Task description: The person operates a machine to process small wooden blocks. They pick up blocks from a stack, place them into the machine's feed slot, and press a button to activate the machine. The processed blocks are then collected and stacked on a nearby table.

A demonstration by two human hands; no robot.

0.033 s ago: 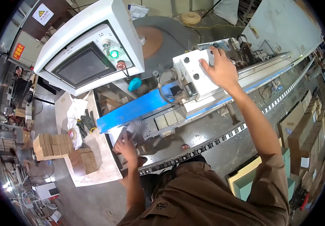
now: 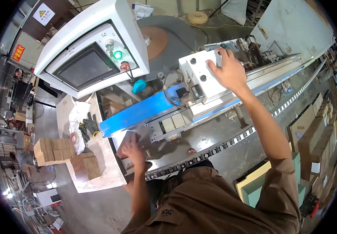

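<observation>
My right hand (image 2: 227,71) reaches far forward and lies flat, fingers spread, on top of a white control box (image 2: 197,76) with black knobs, mounted on the machine's rail. My left hand (image 2: 132,150) is low at the machine's near end and grips a thin brown flat piece (image 2: 122,147) just below the blue guard (image 2: 137,113). Several pale square blocks (image 2: 178,121) sit in a row in the machine's track between the two hands.
A white console with a dark screen (image 2: 84,67), a lit green button (image 2: 117,54) and a red button (image 2: 124,66) hangs at upper left. A side table (image 2: 106,179) holds stacked brown blocks (image 2: 85,165), black gloves (image 2: 89,124) and a white bag (image 2: 78,112). Boards (image 2: 312,136) lean at right.
</observation>
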